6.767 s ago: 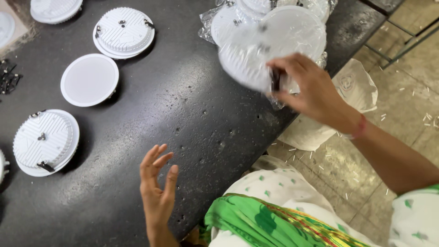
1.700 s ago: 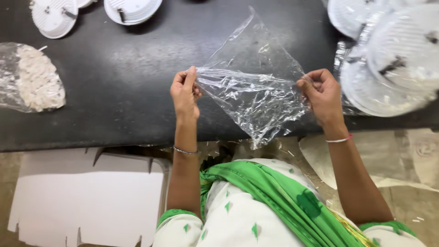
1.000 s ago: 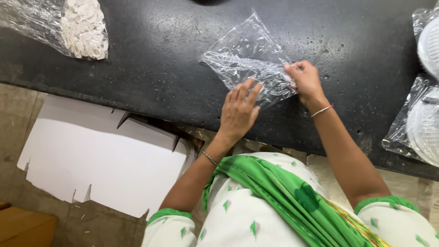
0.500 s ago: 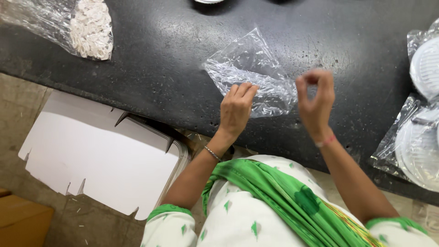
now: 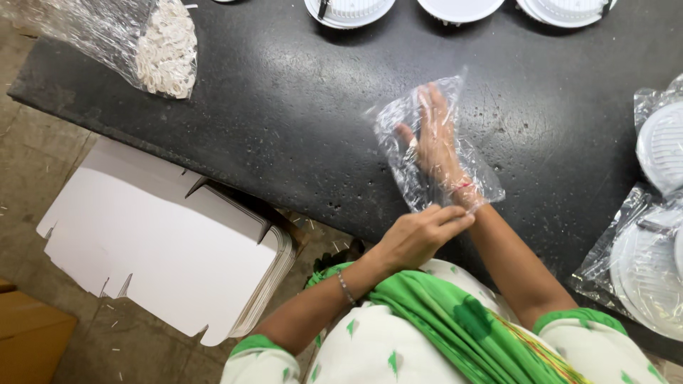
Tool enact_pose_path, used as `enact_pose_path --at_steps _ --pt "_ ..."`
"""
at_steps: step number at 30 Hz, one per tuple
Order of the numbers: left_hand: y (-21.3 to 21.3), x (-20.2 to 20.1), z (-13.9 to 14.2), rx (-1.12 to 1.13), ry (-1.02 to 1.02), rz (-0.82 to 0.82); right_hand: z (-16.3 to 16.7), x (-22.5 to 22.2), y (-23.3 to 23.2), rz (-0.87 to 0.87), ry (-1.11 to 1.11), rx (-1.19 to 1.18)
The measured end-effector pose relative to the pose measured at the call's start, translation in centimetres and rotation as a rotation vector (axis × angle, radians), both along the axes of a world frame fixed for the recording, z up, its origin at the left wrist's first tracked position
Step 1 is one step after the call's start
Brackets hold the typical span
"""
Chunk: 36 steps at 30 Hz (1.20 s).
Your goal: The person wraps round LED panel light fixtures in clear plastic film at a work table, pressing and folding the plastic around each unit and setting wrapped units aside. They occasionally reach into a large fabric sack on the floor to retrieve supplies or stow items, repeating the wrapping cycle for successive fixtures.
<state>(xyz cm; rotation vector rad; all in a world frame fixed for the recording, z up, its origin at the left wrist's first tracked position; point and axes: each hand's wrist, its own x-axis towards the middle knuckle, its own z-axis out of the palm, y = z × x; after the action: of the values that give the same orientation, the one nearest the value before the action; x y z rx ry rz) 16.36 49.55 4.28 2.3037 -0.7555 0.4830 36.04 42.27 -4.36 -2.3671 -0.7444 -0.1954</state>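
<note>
The left hand (image 5: 420, 235) pinched the near open edge of a clear plastic bag (image 5: 432, 146), fingers closed on the film; the right hand (image 5: 434, 142) lay flat inside that bag, fingers spread, over the dark surface (image 5: 284, 121). Left of both hands sat a stack of flat white cardboard (image 5: 171, 249); beyond them, white round fixtures (image 5: 459, 8); farther left, a bag of small white pieces (image 5: 160, 46).

Clear plastic bag (image 5: 416, 153) mid-table, bagged white bits (image 5: 160, 46) far left, perhaps bagged discs (image 5: 644, 263) right
</note>
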Motion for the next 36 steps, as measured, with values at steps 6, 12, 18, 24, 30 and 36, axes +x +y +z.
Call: enact_pose_path --at_steps 6,12,18,24,30,36 --pt "6.0 0.2 0.1 -0.493 0.253 0.236 1.9 0.1 -0.5 0.094 0.096 0.114" --pt "15.0 9.1 -5.3 -1.37 0.792 0.595 3.4 -3.3 0.8 0.313 0.014 0.078" --pt "15.7 10.4 -10.6 -1.477 0.651 0.496 5.5 -0.5 1.5 0.039 0.493 0.384" --pt "18.4 9.5 -11.2 -1.405 0.408 0.612 2.8 -5.3 -0.3 0.34 0.161 0.114" --pt "21.1 6.8 -8.7 -0.85 0.205 0.978 0.1 -3.5 -3.8 0.113 0.12 0.117" --pt "19.4 9.8 -6.5 -0.225 0.003 0.847 -0.6 -3.7 -3.9 0.16 0.1 0.027"
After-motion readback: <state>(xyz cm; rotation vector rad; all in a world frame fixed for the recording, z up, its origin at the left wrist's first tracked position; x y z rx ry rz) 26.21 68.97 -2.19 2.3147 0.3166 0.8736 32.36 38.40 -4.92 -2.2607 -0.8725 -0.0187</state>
